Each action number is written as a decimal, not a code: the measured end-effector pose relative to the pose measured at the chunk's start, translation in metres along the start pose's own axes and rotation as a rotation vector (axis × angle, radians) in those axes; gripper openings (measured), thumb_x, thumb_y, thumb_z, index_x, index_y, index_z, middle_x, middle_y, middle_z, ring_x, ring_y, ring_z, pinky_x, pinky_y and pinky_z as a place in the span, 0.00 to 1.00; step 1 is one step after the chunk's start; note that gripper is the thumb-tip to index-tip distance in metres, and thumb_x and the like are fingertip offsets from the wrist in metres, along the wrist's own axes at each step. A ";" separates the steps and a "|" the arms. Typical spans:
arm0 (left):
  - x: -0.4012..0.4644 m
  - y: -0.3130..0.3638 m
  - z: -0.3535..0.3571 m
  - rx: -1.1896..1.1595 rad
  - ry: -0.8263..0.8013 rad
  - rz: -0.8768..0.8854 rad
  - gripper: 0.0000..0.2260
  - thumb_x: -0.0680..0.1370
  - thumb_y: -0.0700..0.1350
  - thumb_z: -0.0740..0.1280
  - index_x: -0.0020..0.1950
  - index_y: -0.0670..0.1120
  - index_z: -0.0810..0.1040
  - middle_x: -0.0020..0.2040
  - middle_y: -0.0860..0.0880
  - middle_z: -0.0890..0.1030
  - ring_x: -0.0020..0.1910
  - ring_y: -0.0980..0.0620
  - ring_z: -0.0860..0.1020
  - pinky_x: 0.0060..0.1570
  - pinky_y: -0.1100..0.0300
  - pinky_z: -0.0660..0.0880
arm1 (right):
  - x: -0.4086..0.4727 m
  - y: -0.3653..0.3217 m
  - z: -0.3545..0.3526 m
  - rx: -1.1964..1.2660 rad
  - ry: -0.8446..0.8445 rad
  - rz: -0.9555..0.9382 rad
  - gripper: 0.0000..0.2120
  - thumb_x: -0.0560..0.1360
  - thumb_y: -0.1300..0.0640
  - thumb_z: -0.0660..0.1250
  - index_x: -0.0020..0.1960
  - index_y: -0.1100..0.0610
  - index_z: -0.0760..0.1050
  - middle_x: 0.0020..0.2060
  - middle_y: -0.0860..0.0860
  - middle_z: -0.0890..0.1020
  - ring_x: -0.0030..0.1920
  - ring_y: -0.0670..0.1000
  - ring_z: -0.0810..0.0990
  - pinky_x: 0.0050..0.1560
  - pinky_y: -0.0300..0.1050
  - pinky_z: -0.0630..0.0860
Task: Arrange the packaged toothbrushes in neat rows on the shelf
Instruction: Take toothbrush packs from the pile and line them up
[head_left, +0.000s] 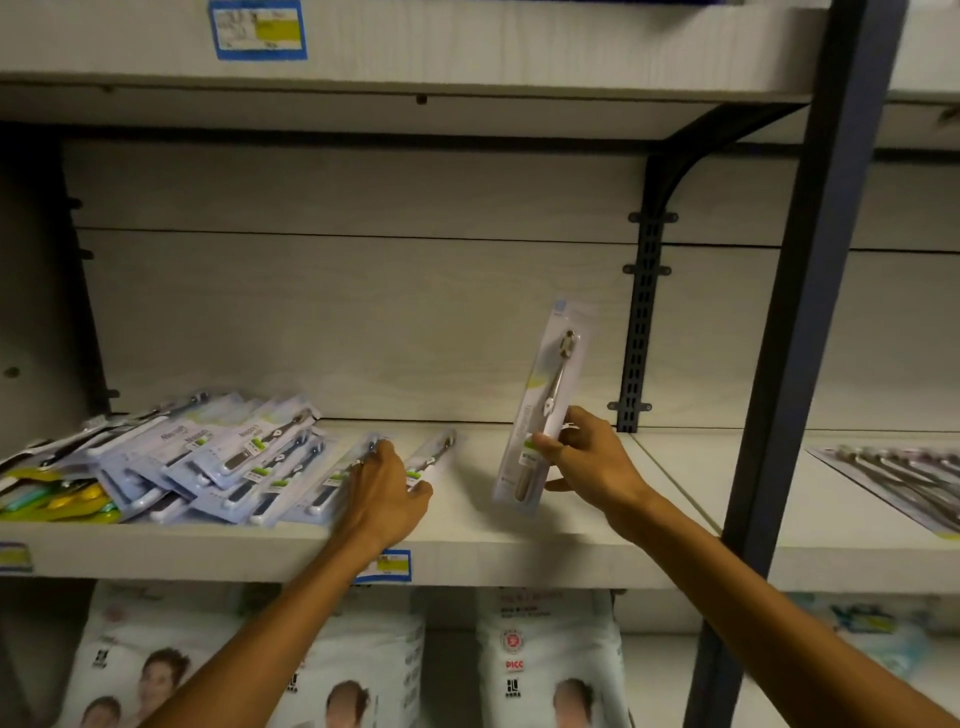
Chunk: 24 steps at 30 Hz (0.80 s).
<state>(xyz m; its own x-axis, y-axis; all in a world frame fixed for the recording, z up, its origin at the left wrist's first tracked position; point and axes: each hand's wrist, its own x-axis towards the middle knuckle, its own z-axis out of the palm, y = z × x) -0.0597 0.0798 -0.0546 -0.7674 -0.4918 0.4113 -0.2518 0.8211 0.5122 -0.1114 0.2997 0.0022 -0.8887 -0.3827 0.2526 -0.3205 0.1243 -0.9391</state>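
A loose heap of packaged toothbrushes (218, 457) in pale blue cards lies on the left half of the white shelf (493, 551). My left hand (387, 493) rests flat, fingers spread, on the rightmost packs of that heap, next to one pack (431, 457) lying apart. My right hand (587, 460) grips the lower half of a single toothbrush pack (550, 384) and holds it almost upright above the shelf's right part, brush head at the top.
Yellow and green packs (57, 501) lie at the heap's left end. A dark steel upright (795, 364) bounds the bay on the right; beyond it more toothbrush packs (904, 478) lie flat. White bagged goods (545, 660) fill the shelf below. A price label (389, 566) sits on the shelf edge.
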 end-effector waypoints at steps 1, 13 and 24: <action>0.001 -0.001 0.000 -0.061 0.006 -0.004 0.25 0.74 0.49 0.68 0.65 0.42 0.63 0.55 0.42 0.73 0.45 0.46 0.76 0.36 0.56 0.75 | -0.002 0.000 0.000 -0.002 0.005 0.002 0.19 0.76 0.59 0.66 0.66 0.54 0.68 0.56 0.54 0.79 0.53 0.54 0.80 0.45 0.49 0.82; -0.023 0.031 -0.035 -0.683 0.327 0.280 0.29 0.70 0.33 0.73 0.68 0.41 0.67 0.62 0.41 0.66 0.57 0.50 0.72 0.38 0.78 0.73 | -0.031 -0.022 -0.016 -0.038 0.015 -0.059 0.18 0.77 0.62 0.65 0.65 0.54 0.68 0.51 0.50 0.78 0.46 0.47 0.80 0.39 0.44 0.81; -0.087 0.125 -0.049 -0.808 0.458 0.490 0.26 0.74 0.38 0.70 0.70 0.42 0.65 0.65 0.44 0.68 0.63 0.49 0.72 0.47 0.73 0.75 | -0.093 -0.042 -0.072 -0.049 -0.007 -0.155 0.17 0.77 0.63 0.64 0.64 0.55 0.68 0.56 0.54 0.79 0.52 0.51 0.81 0.44 0.47 0.82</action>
<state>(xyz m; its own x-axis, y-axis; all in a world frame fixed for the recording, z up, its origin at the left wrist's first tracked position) 0.0043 0.2114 0.0104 -0.3402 -0.3584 0.8693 0.6241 0.6055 0.4939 -0.0388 0.3959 0.0353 -0.8250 -0.4073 0.3917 -0.4693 0.1076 -0.8765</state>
